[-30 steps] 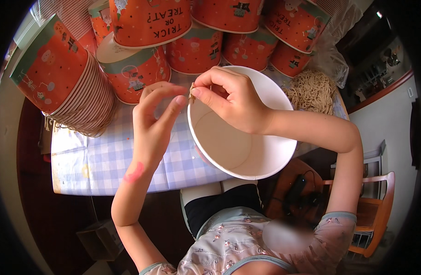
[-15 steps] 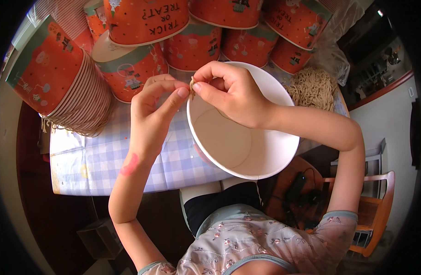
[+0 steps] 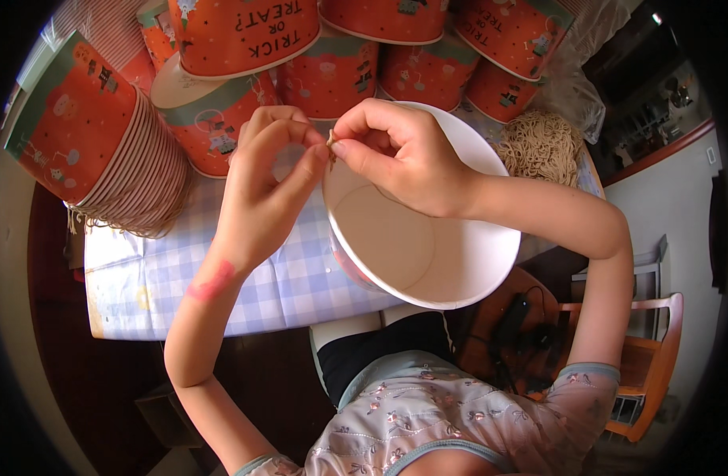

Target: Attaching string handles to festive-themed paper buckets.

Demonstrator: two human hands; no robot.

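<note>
A large paper bucket (image 3: 427, 262), orange outside and white inside, lies tilted toward me at the table's near edge. My left hand (image 3: 261, 190) and my right hand (image 3: 403, 159) meet at its left rim. Both pinch a thin tan cord (image 3: 332, 147) there with thumb and forefinger. A fine length of the cord runs down across the bucket's white inside. My right forearm crosses over the bucket's far rim.
Several orange printed buckets (image 3: 332, 71) stand at the back of the checked tablecloth (image 3: 276, 285). A nested stack of buckets (image 3: 110, 151) lies on its side at the left. A bundle of tan cord (image 3: 542, 147) sits at the right, beside a wooden chair (image 3: 645, 357).
Both hands stay together at the bucket's rim, working the cord with small finger movements. The bucket has barely shifted.
</note>
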